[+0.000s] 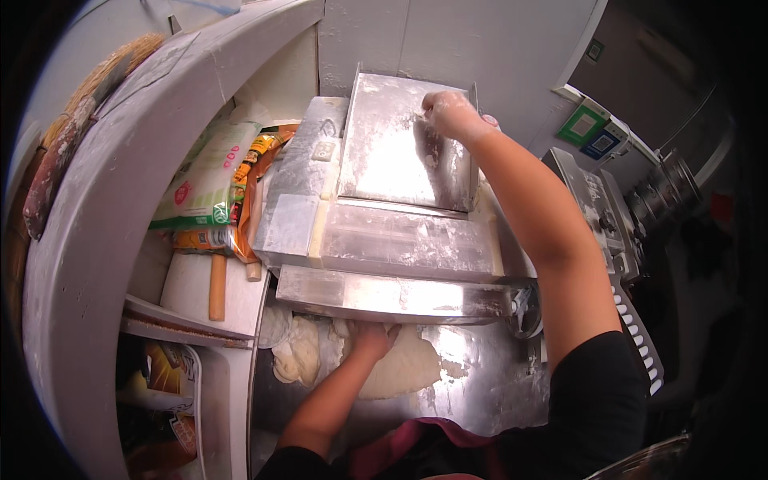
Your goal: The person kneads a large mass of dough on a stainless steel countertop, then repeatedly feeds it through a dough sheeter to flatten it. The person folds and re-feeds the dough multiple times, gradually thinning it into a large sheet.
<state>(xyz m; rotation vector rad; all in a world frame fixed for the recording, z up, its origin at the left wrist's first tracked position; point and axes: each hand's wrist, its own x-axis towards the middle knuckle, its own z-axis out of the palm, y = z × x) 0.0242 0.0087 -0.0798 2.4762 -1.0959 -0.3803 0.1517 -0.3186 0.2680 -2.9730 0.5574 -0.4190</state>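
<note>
A floured metal machine, likely a dough sheeter, stands before me with a sloping steel feed tray (384, 144) on top. My right hand (453, 114) is over the upper right of that tray, its fingers curled; whether it holds anything cannot be told. Below the machine's front bar (396, 294), my left hand (372, 339) rests on a flat sheet of dough (402, 366), its fingertips partly hidden under the bar. Folded lumps of dough (298, 354) lie left of the sheet on the steel work surface (480, 384).
Plastic food bags (207, 174) and a wooden rolling pin (217, 288) lie on the left shelf. A floury knife (66, 150) and a straw brush (102, 72) rest on the curved ledge. Metal equipment (582, 204) stands at right; a bin of packets (174, 408) is lower left.
</note>
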